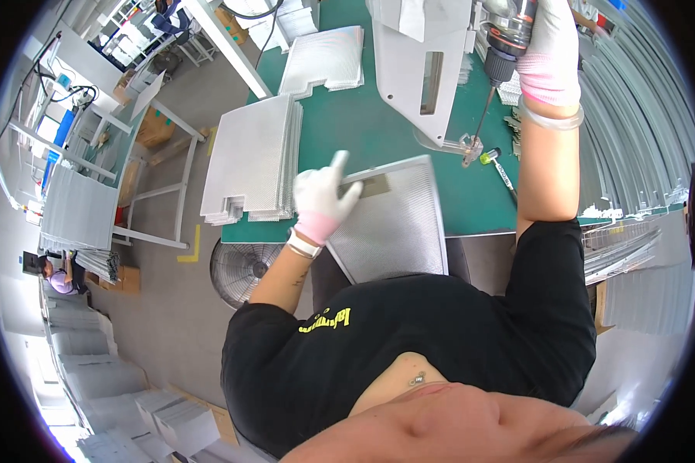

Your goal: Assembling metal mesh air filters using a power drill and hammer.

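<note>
A framed metal mesh filter panel (390, 220) lies flat at the centre of the frame on the green surface (386, 131), its long axis running from upper right toward the lower edge, overhanging the surface's near rim. The left hand (322, 199), in a white glove, presses on the panel's upper left corner, fingers spread and closed on nothing. The right hand (550, 50), at the upper right, is clamped around a power drill (506, 35) whose bit (479, 127) points down-left, its tip just beside the panel's upper right corner. A stack of mesh sheets (255, 158) lies left of the panel.
</note>
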A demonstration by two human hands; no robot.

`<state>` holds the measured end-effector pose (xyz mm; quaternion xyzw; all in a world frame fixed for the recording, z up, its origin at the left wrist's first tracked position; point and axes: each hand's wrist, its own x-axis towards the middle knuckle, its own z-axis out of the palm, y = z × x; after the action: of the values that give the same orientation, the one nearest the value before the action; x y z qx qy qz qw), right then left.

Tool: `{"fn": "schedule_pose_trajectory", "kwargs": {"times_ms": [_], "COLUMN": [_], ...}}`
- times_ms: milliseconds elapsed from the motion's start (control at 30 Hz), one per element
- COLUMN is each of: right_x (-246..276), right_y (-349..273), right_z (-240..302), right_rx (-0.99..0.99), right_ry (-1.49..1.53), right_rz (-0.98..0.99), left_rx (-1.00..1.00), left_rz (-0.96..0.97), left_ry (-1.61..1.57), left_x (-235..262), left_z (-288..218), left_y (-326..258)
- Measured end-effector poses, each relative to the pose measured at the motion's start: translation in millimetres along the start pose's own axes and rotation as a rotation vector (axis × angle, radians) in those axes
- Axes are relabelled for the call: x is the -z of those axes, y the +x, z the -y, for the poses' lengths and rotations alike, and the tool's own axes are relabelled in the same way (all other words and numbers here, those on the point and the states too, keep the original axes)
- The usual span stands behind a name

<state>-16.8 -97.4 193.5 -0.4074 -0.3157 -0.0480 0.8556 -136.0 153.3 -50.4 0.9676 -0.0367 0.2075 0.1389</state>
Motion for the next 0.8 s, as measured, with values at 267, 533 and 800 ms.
{"fn": "schedule_pose_trajectory", "kwargs": {"times_ms": [267, 533, 800], "right_x": [5, 28, 28], "right_y": [-32, -17, -8], "right_z": [-35, -101, -107], "right_rx": [-0.15, 0.088, 0.216], "right_ry": [0.139, 0.933, 0.858], "right_rz": [0.035, 0.806, 0.87], "left_rx": [-0.253, -0.273, -0.262], "left_rz": [-0.099, -0.107, -0.138], "left_ry": [-0.134, -0.135, -0.13], "left_x": [9, 16, 14], "left_z": [-84, -101, -105], "left_y": [-6, -12, -14]}}
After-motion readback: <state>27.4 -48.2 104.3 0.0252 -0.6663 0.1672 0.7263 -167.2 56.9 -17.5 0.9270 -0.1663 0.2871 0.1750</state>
